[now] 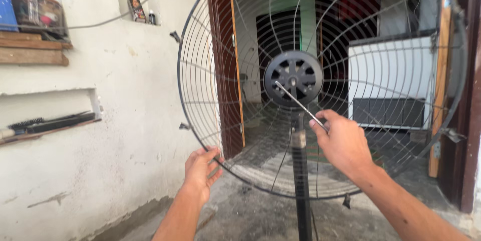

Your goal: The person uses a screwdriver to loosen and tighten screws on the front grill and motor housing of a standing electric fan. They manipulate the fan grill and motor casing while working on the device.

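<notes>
A large round wire fan guard (200, 70) stands upright on a black pole (302, 191), with a black hub plate (294, 75) at its centre. My left hand (200, 168) grips the guard's lower left rim. My right hand (343, 140) holds a thin metal tool (299, 103), a screwdriver or rod, whose tip touches the hub near its middle.
A white wall (115, 120) with recessed shelves holding combs and brushes (50, 122) is at the left. Behind the guard lies a brown door frame (223, 60) and an open doorway. A white cabinet (391, 80) stands at the right. The floor is rough concrete (250, 216).
</notes>
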